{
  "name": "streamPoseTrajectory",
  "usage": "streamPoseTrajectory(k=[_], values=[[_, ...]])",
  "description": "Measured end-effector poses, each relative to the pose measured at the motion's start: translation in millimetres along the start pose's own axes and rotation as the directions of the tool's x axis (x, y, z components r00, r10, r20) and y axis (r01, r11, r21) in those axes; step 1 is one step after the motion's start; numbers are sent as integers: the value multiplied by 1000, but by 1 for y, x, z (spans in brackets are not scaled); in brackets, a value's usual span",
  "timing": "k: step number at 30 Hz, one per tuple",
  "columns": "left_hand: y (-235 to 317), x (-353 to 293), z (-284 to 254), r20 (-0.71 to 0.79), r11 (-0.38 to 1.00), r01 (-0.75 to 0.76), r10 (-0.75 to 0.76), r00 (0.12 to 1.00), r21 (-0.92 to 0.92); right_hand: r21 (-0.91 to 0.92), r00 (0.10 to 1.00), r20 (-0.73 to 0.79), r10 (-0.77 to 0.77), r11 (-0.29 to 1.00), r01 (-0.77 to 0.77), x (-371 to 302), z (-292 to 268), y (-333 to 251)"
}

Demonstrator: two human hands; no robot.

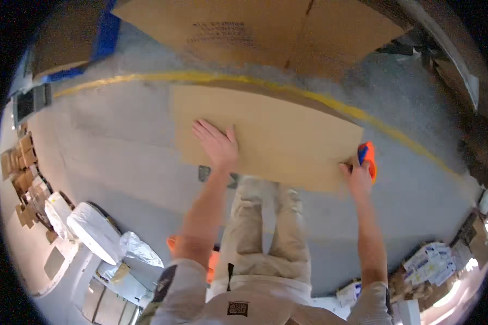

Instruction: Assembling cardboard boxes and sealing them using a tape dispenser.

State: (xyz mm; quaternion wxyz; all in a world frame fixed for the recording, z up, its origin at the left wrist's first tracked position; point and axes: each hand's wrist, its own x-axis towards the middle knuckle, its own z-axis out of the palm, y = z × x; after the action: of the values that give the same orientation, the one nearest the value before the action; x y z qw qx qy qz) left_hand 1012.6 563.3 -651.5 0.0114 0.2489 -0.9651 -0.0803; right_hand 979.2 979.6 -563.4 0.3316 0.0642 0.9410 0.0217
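Observation:
A plain brown piece of cardboard point(271, 135) spans the space in front of my legs. My left hand point(218, 145) lies flat on its left part, fingers stretched out and thumb apart. At the right end, my right hand point(358, 176) is closed around an orange-and-blue hand tool point(367, 157), its thumb by the cardboard's edge. The tool's exact kind is hard to make out, since the fingers cover part of it.
A large printed cardboard sheet point(276, 32) lies beyond a yellow floor line point(200, 76). White wrapped items point(95, 230) and stacked cartons point(24, 157) are at left. More packages point(431, 262) stand at lower right. Something orange point(212, 265) shows beside my left arm.

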Motion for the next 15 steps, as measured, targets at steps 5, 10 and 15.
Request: streamPoseTrajectory(k=[5, 10, 15], values=[[12, 7, 4, 51, 999, 46, -46, 998, 3, 144, 928, -335, -163, 965, 221, -20, -40, -4], [0, 0, 8, 26, 999, 38, -38, 999, 10, 395, 728, -207, -653, 626, 673, -58, -57, -85], [3, 4, -2, 96, 997, 49, -54, 994, 53, 362, 588, -140, -797, 511, 780, -24, -21, -86]])
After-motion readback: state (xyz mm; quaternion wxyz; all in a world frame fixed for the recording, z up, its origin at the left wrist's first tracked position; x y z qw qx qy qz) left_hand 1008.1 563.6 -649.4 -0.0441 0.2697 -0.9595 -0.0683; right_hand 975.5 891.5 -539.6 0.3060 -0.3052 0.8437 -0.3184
